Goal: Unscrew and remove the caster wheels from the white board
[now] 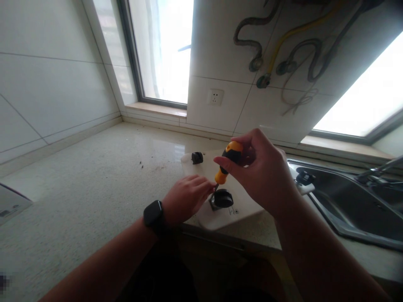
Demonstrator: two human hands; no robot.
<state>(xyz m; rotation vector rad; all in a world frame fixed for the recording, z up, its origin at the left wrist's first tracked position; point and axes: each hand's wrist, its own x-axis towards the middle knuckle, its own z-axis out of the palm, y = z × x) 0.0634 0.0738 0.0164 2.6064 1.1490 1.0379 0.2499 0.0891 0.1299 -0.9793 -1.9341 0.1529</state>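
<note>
My right hand [260,161] is wrapped round the yellow and black handle of a screwdriver [221,176], which is tilted with its tip down at the mounting plate of a black caster wheel [223,198]. That caster stands on a white board [217,220] at the front edge of the counter. Close to the screwdriver's shaft, the fingers of my left hand [189,195] are pressed together at the plate; what they pinch is hidden. Small metal pieces, apparently screws [233,212], lie beside the wheel. Another black caster [197,157] sits at the board's far left corner.
A further caster [304,178] shows at the board's right end, close to a steel sink [352,209] with a faucet [380,174]. Dark bits lie on the speckled counter [103,180]. A box [14,203] stands at the left edge. Hoses [252,42] hang on the tiled wall.
</note>
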